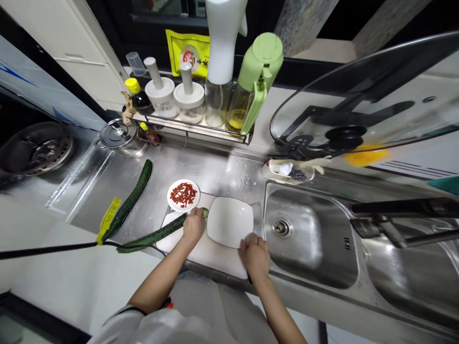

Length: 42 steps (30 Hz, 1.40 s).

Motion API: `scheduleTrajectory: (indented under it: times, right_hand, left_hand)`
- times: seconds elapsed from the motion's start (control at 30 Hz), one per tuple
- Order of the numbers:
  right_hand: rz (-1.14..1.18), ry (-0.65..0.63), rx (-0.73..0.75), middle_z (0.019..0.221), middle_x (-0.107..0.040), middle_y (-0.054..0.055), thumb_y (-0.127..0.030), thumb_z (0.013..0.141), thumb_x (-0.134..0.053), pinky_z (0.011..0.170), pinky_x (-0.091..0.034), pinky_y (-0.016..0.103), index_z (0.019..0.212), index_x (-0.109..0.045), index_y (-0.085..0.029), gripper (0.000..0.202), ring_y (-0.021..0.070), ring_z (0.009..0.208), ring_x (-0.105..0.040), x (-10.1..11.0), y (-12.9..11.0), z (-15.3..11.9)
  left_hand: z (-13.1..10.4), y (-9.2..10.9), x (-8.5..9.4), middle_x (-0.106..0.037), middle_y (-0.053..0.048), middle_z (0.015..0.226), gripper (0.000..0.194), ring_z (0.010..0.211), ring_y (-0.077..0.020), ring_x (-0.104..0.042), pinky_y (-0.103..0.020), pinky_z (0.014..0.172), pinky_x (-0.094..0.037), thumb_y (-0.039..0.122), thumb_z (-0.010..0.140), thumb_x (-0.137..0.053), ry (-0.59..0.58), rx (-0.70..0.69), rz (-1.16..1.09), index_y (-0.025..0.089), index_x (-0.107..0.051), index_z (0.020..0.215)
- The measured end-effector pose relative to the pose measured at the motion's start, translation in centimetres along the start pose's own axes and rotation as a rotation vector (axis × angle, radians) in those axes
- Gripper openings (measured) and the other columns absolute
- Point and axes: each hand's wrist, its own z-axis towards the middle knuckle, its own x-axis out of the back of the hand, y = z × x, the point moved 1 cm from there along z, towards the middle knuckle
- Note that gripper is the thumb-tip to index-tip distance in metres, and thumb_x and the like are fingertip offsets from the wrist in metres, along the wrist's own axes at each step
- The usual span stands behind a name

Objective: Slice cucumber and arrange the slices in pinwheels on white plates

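My left hand [194, 225] is closed around a long green cucumber [167, 232] near its right end. The cucumber lies slanted across a white cutting board [217, 255], its far end beyond the board's left edge. A white squarish plate [230, 220] rests on the board between my hands, with nothing on it. My right hand [256, 255] is closed at the plate's lower right corner, over what looks like a kitchen knife; its grey blade [257, 215] shows beside the plate. Behind my left hand stands a small white plate [172, 203] of red dried berries.
Another cucumber [134, 198] with a yellow label [110, 215] lies at left. Further left are a lidded pot [122, 138] and a gas burner [36, 148]. A rack [201, 126] holds jars and bottles. A sink [308, 234] lies right, below a glass lid [366, 95].
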Motion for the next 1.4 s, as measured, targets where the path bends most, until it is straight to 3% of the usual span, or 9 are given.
scheduleTrajectory:
  times: [0.23, 0.37, 0.53, 0.63, 0.73, 0.93, 1.13, 1.3, 1.4]
  right_hand:
    - [0.015, 0.004, 0.000, 0.099, -0.058, 0.014, -0.032, 0.088, -0.044, 0.069, -0.038, 0.031, 0.106, -0.055, -0.012, 0.030, 0.0273, 0.096, -0.051, -0.2, 0.1, 0.0]
    - [0.070, 0.045, -0.026, 0.100, -0.056, 0.015, -0.033, 0.087, -0.046, 0.074, -0.039, 0.034, 0.114, -0.054, -0.011, 0.036, 0.0281, 0.096, -0.050, -0.4, 0.7, 0.0]
    - [0.389, 0.202, 0.060, 0.106, -0.057, 0.017, -0.035, 0.085, -0.046, 0.085, -0.040, 0.041, 0.121, -0.053, -0.010, 0.045, 0.0285, 0.101, -0.049, 0.0, 0.7, 0.9]
    - [0.740, 0.109, 0.220, 0.100, -0.064, 0.012, -0.040, 0.084, -0.047, 0.084, -0.042, 0.038, 0.113, -0.060, -0.014, 0.040, 0.0246, 0.097, -0.054, 0.7, -0.4, 1.7]
    - [0.995, -0.057, 0.192, 0.099, -0.068, 0.010, -0.044, 0.081, -0.051, 0.069, -0.045, 0.032, 0.105, -0.064, -0.018, 0.038, 0.0226, 0.091, -0.059, 1.4, -1.8, 2.3]
    - [1.137, -0.166, 0.182, 0.083, -0.070, 0.006, -0.042, 0.075, -0.056, 0.058, -0.042, 0.028, 0.084, -0.068, -0.020, 0.026, 0.0198, 0.077, -0.061, 2.1, -2.7, 2.7]
    - [1.124, -0.165, 0.227, 0.077, -0.068, 0.004, -0.040, 0.078, -0.055, 0.054, -0.040, 0.026, 0.078, -0.067, -0.021, 0.023, 0.0179, 0.071, -0.059, 2.4, -2.6, 2.5]
    - [0.984, -0.054, 0.403, 0.079, -0.066, 0.004, -0.032, 0.083, -0.052, 0.063, -0.043, 0.029, 0.077, -0.066, -0.023, 0.017, 0.0189, 0.079, -0.058, 3.3, -2.5, 2.3]
    - [0.930, -0.023, 0.479, 0.078, -0.066, 0.004, -0.030, 0.084, -0.052, 0.068, -0.044, 0.031, 0.080, -0.066, -0.023, 0.016, 0.0194, 0.081, -0.057, 3.6, -2.3, 2.1]
  left_hand:
    - [-0.1, -0.5, -0.2, -0.064, -0.007, 0.100, 0.019, 0.091, -0.0178, -0.060, -0.025, 0.076, -0.043, 0.017, 0.085, -0.046, 0.060, -0.012, -0.124, 0.021, -0.060, 0.098]
    - [-0.5, -0.9, 0.5, -0.066, -0.003, 0.081, 0.018, 0.076, -0.0156, -0.060, -0.025, 0.072, -0.043, 0.017, 0.082, -0.048, 0.066, 0.010, -0.252, 0.021, -0.062, 0.093]
    - [-1.3, -0.2, 1.2, -0.066, 0.000, 0.074, 0.017, 0.061, -0.0107, -0.054, -0.021, 0.063, -0.042, 0.029, 0.080, -0.057, 0.008, -0.086, -0.558, 0.019, -0.068, 0.087]
    - [-1.8, 0.9, 1.0, -0.066, 0.000, 0.069, 0.021, 0.059, -0.0108, -0.053, -0.020, 0.058, -0.041, 0.033, 0.076, -0.061, -0.135, -0.124, -0.733, 0.018, -0.071, 0.086]
    - [-2.1, 1.9, 0.6, -0.068, -0.002, 0.071, 0.024, 0.060, -0.0109, -0.054, -0.021, 0.058, -0.041, 0.036, 0.074, -0.063, -0.274, -0.178, -0.832, 0.016, -0.073, 0.085]
    - [-2.1, 2.3, -0.1, -0.064, -0.001, 0.064, 0.025, 0.058, -0.0104, -0.050, -0.022, 0.057, -0.038, 0.036, 0.072, -0.064, -0.354, -0.192, -0.858, 0.015, -0.073, 0.083]
    - [-2.2, 2.2, -0.8, -0.062, 0.000, 0.064, 0.033, 0.060, -0.0101, -0.049, -0.022, 0.058, -0.036, 0.046, 0.070, -0.064, -0.452, -0.045, -0.990, 0.014, -0.070, 0.073]
    - [-2.2, 2.6, -1.1, -0.058, 0.000, 0.062, 0.056, 0.048, -0.0056, -0.042, -0.020, 0.049, -0.025, 0.065, 0.067, -0.060, -0.734, 0.302, -1.167, 0.012, -0.067, 0.085]
    - [-1.9, 2.9, -1.1, -0.061, -0.002, 0.067, 0.056, 0.053, -0.0063, -0.049, -0.019, 0.051, -0.026, 0.062, 0.059, -0.069, -0.802, 0.367, -1.235, 0.011, -0.065, 0.083]
